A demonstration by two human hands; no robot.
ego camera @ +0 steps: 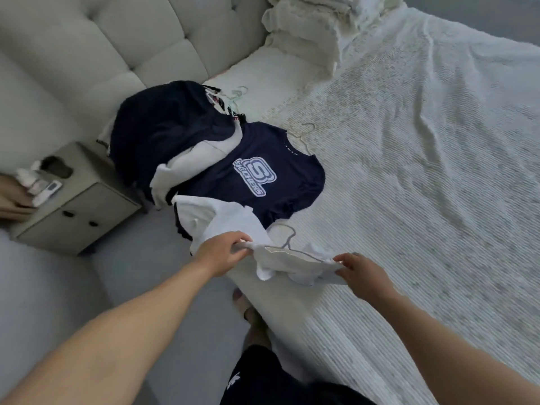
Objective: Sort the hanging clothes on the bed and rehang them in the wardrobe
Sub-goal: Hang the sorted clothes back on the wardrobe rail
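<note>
A white garment (280, 261) on a thin wire hanger (287, 236) lies at the bed's near edge. My left hand (222, 252) pinches its left shoulder and my right hand (361, 274) pinches its right shoulder. Beyond it lies a navy T-shirt (257, 176) with a pale blue logo, its own hanger hook (304, 133) poking out at the top. Further left sits a pile of dark navy clothes (163, 127) over white pieces, with several hanger hooks (236, 95) at its far side. The wardrobe is out of view.
The bed (423, 171) has a white ribbed cover, a tufted headboard (87, 45) and stacked pillows (315, 27). A beige nightstand (79, 206) with small items stands left of the bed. Grey floor (58, 287) lies below; my bare foot (248, 311) is by the bed edge.
</note>
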